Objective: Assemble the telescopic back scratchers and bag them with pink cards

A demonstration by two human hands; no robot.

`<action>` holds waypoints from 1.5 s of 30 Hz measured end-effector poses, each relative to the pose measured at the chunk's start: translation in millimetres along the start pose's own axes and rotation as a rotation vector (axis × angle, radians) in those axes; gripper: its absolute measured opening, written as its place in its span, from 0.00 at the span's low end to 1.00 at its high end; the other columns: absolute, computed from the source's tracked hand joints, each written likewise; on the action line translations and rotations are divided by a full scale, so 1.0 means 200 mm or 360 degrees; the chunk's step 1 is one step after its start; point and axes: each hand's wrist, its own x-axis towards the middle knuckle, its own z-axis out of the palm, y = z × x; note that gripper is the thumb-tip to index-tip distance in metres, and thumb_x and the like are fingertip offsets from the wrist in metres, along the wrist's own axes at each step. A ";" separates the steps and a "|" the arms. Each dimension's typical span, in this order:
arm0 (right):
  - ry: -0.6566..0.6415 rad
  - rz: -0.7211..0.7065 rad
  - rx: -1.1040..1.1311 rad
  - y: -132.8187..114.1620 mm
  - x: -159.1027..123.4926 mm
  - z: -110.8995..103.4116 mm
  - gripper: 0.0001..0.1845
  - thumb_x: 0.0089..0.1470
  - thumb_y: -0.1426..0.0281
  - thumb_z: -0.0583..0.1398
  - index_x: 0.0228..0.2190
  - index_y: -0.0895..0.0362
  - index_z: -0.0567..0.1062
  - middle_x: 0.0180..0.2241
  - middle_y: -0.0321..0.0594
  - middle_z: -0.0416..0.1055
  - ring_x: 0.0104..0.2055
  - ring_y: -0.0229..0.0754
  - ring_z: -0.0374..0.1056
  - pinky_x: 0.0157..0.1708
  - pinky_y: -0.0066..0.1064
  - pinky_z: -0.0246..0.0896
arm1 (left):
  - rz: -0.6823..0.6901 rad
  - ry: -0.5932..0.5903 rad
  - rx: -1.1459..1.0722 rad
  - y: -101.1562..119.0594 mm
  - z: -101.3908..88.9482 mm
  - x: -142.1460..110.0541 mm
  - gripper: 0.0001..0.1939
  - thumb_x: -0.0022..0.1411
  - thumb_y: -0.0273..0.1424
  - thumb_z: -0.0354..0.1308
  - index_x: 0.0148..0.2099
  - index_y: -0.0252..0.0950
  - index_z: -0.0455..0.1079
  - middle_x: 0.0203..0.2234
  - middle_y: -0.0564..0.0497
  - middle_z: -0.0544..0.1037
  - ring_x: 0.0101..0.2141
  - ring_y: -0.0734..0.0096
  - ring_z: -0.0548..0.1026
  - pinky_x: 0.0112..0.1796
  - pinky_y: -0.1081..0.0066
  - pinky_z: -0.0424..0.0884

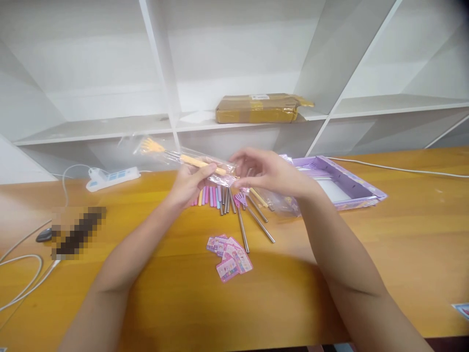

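Yellow scratcher (191, 161) lies clamped under the left hand's (189, 183) thumb; right hand's (263, 171) fingers curl nearby, grip unclear.

One yellow back scratcher (194, 162) in one clear bag (226, 180); on the table, two pinkish claws (241, 199), at least six metal rods (243, 230) and at least six coloured handles (211, 196), both partly hidden, so their full number cannot be told; nearer, at least four overlapping cards (227, 268); to the right, one purple box (346, 182); to the left, one power strip (113, 179) and one mouse (44, 235); far, one cardboard box (258, 108)
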 end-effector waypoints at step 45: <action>0.0192 -0.0544 -0.0319 -0.01 0.02 0.12 0.06 0.71 0.66 0.64 0.42 0.55 0.80 0.37 0.38 0.79 0.38 0.39 0.73 0.40 0.31 0.64 | -0.0273 -0.0518 0.0358 -0.03 -0.04 0.00 0.28 0.51 0.44 0.83 0.44 0.35 0.75 0.28 0.54 0.77 0.24 0.77 0.73 0.22 0.75 0.64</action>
